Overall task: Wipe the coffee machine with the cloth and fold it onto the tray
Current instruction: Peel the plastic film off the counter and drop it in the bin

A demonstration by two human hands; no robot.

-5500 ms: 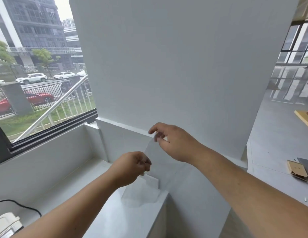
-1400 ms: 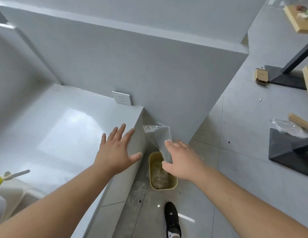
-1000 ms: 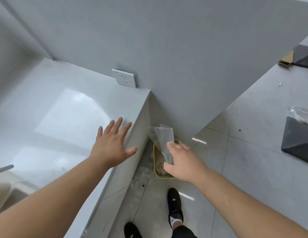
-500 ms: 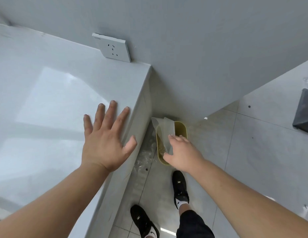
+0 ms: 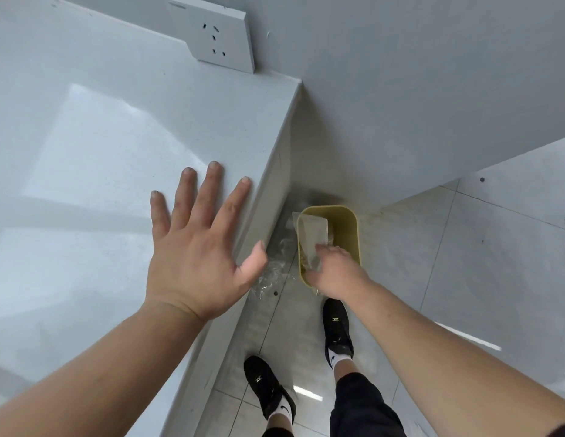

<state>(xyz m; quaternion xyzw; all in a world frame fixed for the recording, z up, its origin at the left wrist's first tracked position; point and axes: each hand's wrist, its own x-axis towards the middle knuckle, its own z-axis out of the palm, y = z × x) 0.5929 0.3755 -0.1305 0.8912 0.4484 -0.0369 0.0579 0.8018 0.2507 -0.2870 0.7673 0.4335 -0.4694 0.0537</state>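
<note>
Cloth, coffee machine & tray: none in view, can't place them. Step in hand looks like binning a clear plastic wrapper (image 5: 311, 239). Right hand (image 5: 333, 269) pinches its lower end, w/ the sheet standing over the yellow bin (image 5: 350, 228). Best bet: lower it well inside the rim before letting go, since film drifts. Left hand (image 5: 197, 247) is spread flat, holding nothing, on the white counter (image 5: 101, 152) near its edge. Loose plastic (image 5: 273, 272) on floor at bin's 9 o'clock; wall socket (image 5: 219, 33) at 11; shoes (image 5: 336, 329) at 6, a trip risk.
</note>
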